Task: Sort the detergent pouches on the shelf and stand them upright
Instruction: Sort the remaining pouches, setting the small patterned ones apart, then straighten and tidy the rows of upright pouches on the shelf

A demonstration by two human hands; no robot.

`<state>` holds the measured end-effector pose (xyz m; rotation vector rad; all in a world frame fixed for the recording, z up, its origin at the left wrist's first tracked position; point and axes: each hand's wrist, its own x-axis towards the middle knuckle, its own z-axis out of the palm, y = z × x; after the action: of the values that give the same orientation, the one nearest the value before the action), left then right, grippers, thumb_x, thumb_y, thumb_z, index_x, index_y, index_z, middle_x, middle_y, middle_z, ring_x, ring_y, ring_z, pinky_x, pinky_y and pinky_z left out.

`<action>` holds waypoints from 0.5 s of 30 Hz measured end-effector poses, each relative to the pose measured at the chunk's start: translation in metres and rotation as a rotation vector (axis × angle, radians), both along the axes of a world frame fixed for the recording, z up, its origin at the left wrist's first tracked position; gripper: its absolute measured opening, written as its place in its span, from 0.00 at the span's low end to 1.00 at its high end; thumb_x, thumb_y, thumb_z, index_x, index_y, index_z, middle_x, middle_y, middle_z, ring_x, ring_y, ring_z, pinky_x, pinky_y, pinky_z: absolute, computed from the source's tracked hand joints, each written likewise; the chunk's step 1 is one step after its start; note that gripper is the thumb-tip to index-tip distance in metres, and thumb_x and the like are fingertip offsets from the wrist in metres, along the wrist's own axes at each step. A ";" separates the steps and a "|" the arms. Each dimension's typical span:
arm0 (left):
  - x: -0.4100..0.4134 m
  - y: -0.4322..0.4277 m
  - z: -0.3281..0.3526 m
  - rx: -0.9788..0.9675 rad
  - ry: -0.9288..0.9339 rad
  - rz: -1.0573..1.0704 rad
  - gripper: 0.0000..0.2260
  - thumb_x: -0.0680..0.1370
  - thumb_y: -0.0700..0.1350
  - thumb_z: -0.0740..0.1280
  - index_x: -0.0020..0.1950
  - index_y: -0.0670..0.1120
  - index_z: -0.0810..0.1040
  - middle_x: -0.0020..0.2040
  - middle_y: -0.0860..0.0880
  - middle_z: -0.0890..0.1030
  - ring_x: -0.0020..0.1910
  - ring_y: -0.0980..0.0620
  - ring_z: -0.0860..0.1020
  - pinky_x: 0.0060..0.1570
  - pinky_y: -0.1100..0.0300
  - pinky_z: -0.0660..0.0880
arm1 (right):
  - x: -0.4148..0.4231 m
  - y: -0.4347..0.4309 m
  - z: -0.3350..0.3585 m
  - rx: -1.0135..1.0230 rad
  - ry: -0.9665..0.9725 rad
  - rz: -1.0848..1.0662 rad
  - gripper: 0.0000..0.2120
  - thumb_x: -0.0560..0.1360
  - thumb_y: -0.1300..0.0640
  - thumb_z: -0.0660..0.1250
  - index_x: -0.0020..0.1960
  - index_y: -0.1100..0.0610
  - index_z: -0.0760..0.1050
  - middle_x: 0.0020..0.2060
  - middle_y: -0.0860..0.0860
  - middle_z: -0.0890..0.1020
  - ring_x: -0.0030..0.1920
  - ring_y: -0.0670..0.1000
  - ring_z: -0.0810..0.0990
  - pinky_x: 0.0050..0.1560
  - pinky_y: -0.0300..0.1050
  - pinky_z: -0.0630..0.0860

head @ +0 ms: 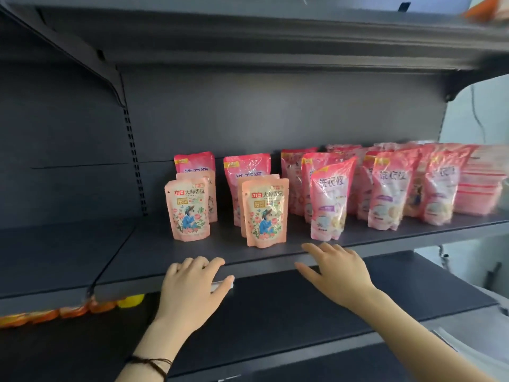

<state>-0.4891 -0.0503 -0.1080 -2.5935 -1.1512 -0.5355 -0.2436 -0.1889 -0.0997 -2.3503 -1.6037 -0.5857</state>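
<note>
**Both hands empty at the shelf lip, one pouch leaning**

From where I stand, the dark grey metal shelf (154,260) carries the pouches in loose groups. Two peach pouches printed with a blue-dressed figure stand near the front, one on the left (187,209) and one further right (265,213). Each has a twin tucked close behind it and a taller pink pouch (247,166) farther back, so the kinds seem to be ranked front to back.

To the right, a glossy pink pouch (330,199) tilts with its top toward the right, short of upright. Beyond it stand more pink pouches (391,191), and at the far right a pile of flat pink packs (482,186) lies on its side (blurred, so I can't count it).

The left hand (192,288) rests on the front lip with loosely bent fingers and holds no pouch, probably to steady the person. The right hand (338,274) is spread flat, fingers straight, its tips at the lip just near of the leaning pouch. I'd judge that pouch is next to be righted, and that the flat pile is also unsorted.
</note>
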 end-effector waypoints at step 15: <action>0.232 -0.102 0.045 0.131 -0.079 -0.213 0.24 0.76 0.66 0.48 0.64 0.58 0.72 0.51 0.56 0.79 0.52 0.50 0.76 0.51 0.53 0.69 | 0.182 -0.121 0.031 0.072 -0.033 -0.163 0.27 0.76 0.32 0.50 0.69 0.46 0.64 0.52 0.46 0.78 0.56 0.51 0.77 0.53 0.47 0.71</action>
<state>-0.2572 -0.1522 -0.0634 -2.6154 -0.8353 -0.7383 -0.0612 -0.3101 -0.0682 -2.4445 -1.3885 -0.7067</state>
